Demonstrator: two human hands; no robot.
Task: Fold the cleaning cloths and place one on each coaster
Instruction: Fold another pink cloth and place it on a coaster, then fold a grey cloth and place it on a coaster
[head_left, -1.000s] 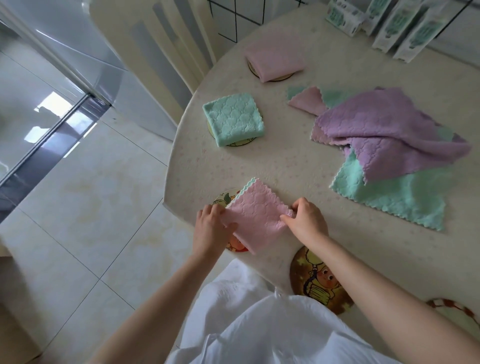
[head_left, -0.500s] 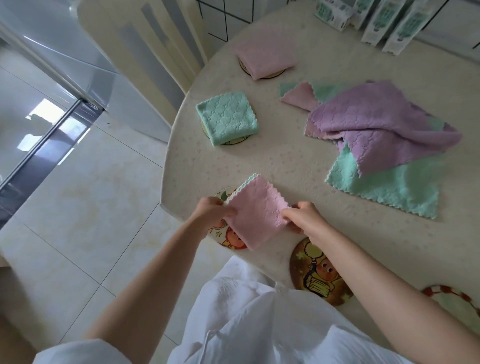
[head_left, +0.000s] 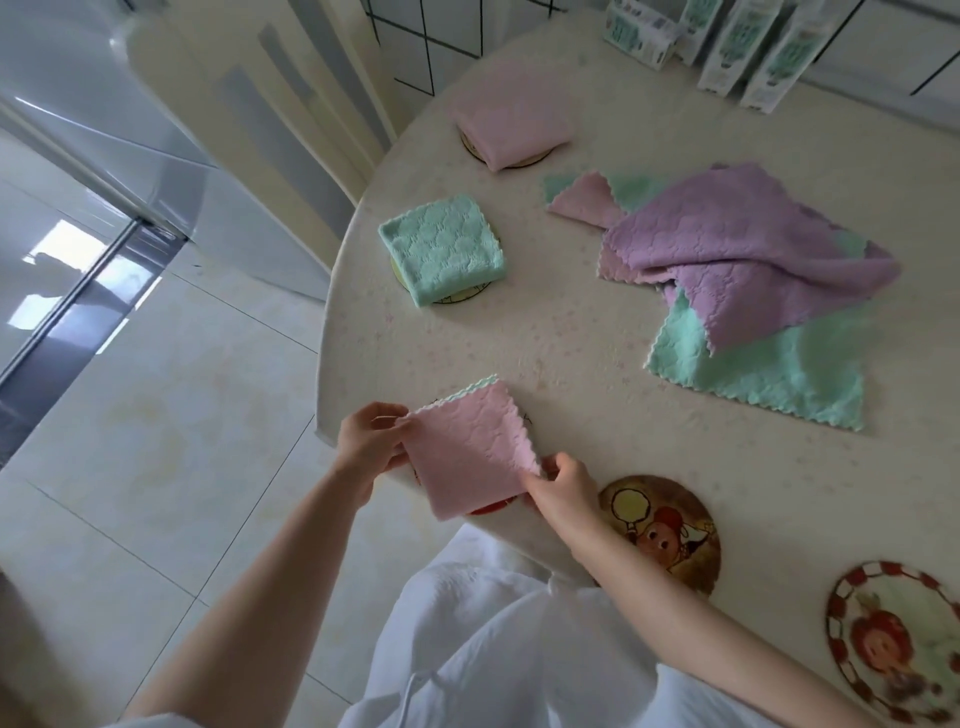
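**1. Change**

1 s ago the pink cloth (head_left: 470, 457), folded to a square, was pressed flat at the near-left table edge. It is now turned and covers nearly all of the near-left coaster (head_left: 493, 508) (only a red sliver shows at the cloth's near edge). Whether it rests on the coaster or is held just above it cannot be told.

The left hand (head_left: 366, 447) has moved to the cloth's left corner. The right hand (head_left: 563, 493) has moved to its near-right corner. Each hand pinches its corner between thumb and fingertips, with the other fingers curled.

Judgement: folding is complete and placement is in final alignment. On release, 3 of 5 visible coasters are served.

**2. Surroundings**

- Floor (head_left: 156, 415): pale glossy tile, at left.
- Chair (head_left: 270, 130): cream, at the far-left table edge.
- Table (head_left: 545, 353): round, with a pale speckled covering.
- Loose pile (head_left: 737, 260): unfolded cloths at right centre, purple on top, green and pink beneath.
- Green cloth (head_left: 441, 257): folded, on a coaster at left centre.
- Far pink cloth (head_left: 514, 122): folded, on a coaster beyond the green cloth.
- Bare coasters (head_left: 660, 530): 2, at near right.
- Cartons (head_left: 753, 47): at the far right.
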